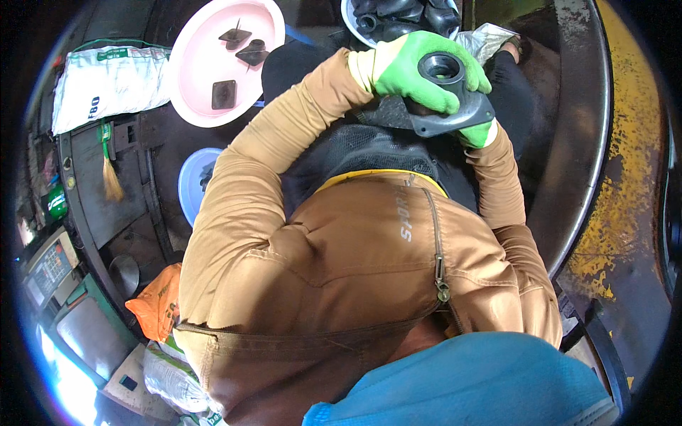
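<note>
Both my hands wear green gloves and hold one dark grey rubber part [455,106], a flat flange with a raised round collar. My left hand [412,67] wraps over the top of the part beside the collar. My right hand [477,133] grips the lower right edge, mostly hidden under the flange. The part is held above my lap, over a black mesh apron.
A pink round tray [195,85] with three small dark pieces lies at upper left. A white basin [349,18] of black rubber parts sits at the top. A blue bowl [188,181] is at my left. A curved metal rim [597,142] and yellow-stained floor are at right.
</note>
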